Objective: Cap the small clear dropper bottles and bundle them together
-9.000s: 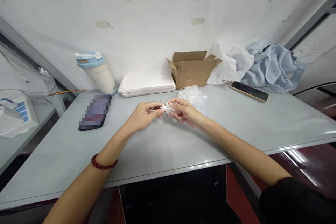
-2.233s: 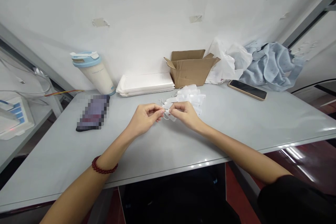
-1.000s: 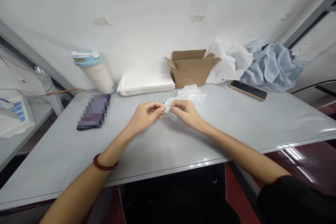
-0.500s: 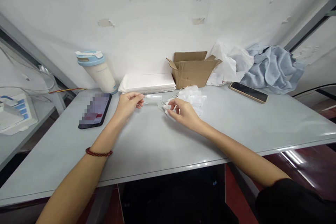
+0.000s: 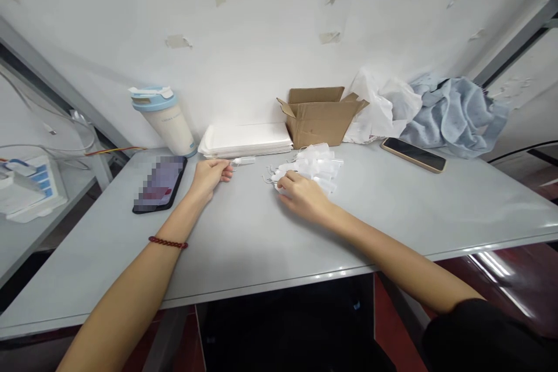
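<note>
Pinched by my left hand (image 5: 211,175) is the thin end of a small translucent white plastic tube (image 5: 244,160), which points right, with a fine curved strand hanging by the fingertips. My right hand (image 5: 305,195) lies with curled fingers over the near left side of a pile of similar white tubes (image 5: 320,160). Thin hook-like ends stick out of the pile on its left. What the right fingertips grip is hidden beneath them.
A stack of flat white sheets or packs (image 5: 246,138) and an open cardboard box (image 5: 320,125) stand along the wall. At left are a tumbler (image 5: 168,125) and a phone (image 5: 161,186). At right are a white plastic bag (image 5: 383,102), blue cloth (image 5: 462,113) and another phone (image 5: 414,154).
My left hand has drawn the tube leftward, away from the pile. My right hand has stayed at the pile, its fingers now curled lower over the tubes.
</note>
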`<state>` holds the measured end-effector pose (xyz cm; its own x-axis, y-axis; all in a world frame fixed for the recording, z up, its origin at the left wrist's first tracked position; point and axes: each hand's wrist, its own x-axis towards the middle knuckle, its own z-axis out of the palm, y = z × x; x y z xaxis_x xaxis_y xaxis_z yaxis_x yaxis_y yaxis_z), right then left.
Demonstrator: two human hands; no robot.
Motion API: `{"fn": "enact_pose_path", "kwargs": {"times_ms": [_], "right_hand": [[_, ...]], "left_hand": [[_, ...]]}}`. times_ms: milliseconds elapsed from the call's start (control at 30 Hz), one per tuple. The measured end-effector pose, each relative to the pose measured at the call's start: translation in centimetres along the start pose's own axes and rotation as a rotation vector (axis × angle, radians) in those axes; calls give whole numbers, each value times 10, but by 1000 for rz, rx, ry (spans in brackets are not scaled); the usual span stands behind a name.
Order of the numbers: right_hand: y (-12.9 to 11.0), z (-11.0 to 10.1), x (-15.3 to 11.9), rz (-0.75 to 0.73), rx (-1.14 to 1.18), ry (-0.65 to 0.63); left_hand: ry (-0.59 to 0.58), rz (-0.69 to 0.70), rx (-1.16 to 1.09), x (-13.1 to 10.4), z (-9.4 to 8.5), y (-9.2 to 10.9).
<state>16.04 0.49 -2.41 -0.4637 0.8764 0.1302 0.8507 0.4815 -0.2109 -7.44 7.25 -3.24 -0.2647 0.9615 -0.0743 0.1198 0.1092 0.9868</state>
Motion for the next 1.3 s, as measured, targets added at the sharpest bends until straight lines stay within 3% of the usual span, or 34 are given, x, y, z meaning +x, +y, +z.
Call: {"fn": "enact_pose_path", "kwargs": {"times_ms": [233, 633, 767, 967, 1133, 1300], "right_hand": [[-2, -3, 0, -3, -91, -26], [0, 2, 1, -19, -20, -33], [0, 0, 2, 21, 160, 7], [6, -7, 5, 41, 538, 194], [6, -13, 5, 145, 844, 270], [8, -17, 6, 213, 975, 311]], "left_hand": [[29, 25, 26, -6, 4, 5], [-88, 275, 198, -28, 15, 15], [-126, 307, 208, -37, 18, 18], [-184, 325, 176, -45, 21, 22], [-225, 311, 190, -50, 22, 26], [-358, 253, 244, -55, 24, 32]]}}
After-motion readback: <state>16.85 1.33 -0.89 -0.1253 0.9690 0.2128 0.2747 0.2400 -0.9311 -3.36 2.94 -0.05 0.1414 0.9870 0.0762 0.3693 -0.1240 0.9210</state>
